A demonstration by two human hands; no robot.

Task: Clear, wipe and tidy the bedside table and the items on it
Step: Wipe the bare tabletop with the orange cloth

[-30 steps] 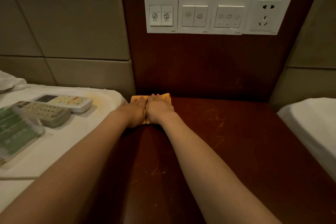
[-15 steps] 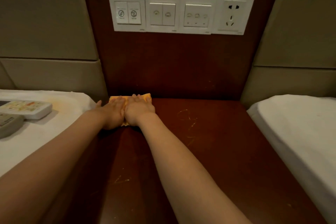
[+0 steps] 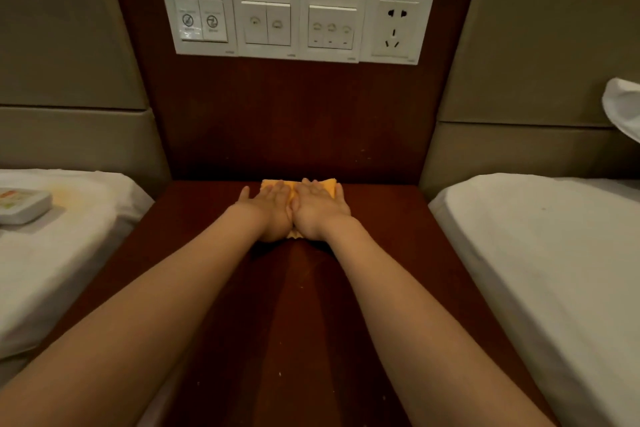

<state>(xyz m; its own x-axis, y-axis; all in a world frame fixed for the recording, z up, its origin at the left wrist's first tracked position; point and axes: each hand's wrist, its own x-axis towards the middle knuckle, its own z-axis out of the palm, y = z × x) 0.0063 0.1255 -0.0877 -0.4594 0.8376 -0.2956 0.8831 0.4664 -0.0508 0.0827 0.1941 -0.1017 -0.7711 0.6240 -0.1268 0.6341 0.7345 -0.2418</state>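
**Bench.** The bench [image 3: 381, 270] is a dark red-brown bedside table that stands between two beds. Its top shows faint scratches and small light specks.

**Cloth.** An orange cloth [image 3: 329, 186] lies on the bench at the far edge, against the wooden wall panel [image 3: 294, 121] and about midway across the width.

**Left grip.** The left grip [image 3: 269, 210] lies palm down on the left half of the cloth. Its fingers are straight and point toward the panel. It is wide and flat: it presses the cloth and does not curl round it.

**Right grip.** The right grip [image 3: 320, 209] lies the same way on the right half, also wide and flat, pressing down. The two grips touch along their inner edges. They cover most of the cloth. Orange shows only beyond the fingertips, at the right side, and in a small corner between the wrists. Both forearms are bare and reach in from the near edge.

**Left bed.** The left bed [image 3: 69, 253] has a white sheet with a yellowish stain near its head corner. A white remote control [image 3: 20, 206] lies on it, cut off by the edge of the view.

**Right bed.** The right bed [image 3: 536, 270] has a white sheet. A fold of white fabric [image 3: 623, 107] shows above it, partly out of view.

**Wall.** The panel carries a row of white switch plates [image 3: 266, 22], with a socket [image 3: 396, 28] at the right end. A beige padded headboard [image 3: 69, 45] flanks the panel on each side.
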